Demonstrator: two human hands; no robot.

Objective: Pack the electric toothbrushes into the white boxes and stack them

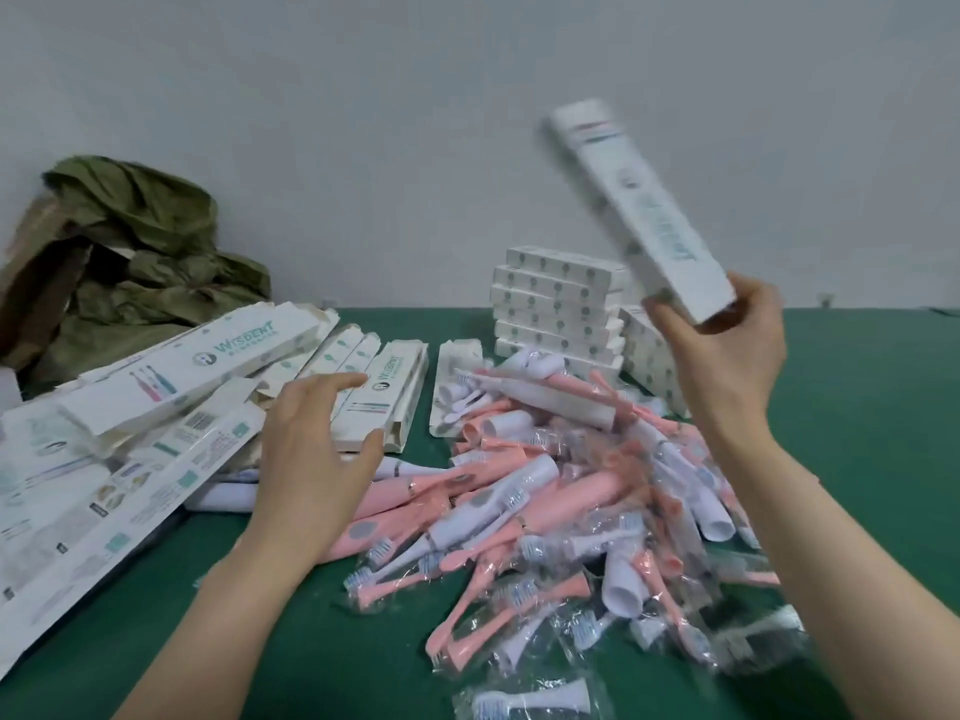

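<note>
Table point(857, 407), green, fills the lower frame under a grey wall point(363, 122). Flat boxes point(130, 459), white, printed, unfolded, are heaped loosely at left and centre-left. Toothbrushes point(545, 485), pink and white handles mixed with brush heads in clear wrappers, are piled on the table at centre and lower right. Bag point(135, 252), olive, crumpled, sits upper left against the wall. Stack point(558, 304) of closed white boxes, several high, stands centre-right at the table's back, just behind the toothbrushes. A lower stack point(649, 356) stands beside it on the right. Box point(644, 210), white, long, closed, is raised in the upper right of the frame, its top leaning left, blurred. Right hand point(727, 350), at right, grasps the box's lower end, fingers and thumb curled round it. Left hand point(317, 449), centre-left, has relaxed, spread fingers and holds nothing, above the flat boxes' near edge; contact cannot be told. Brush head point(535, 701), white, wrapped, lies alone at bottom centre.
</note>
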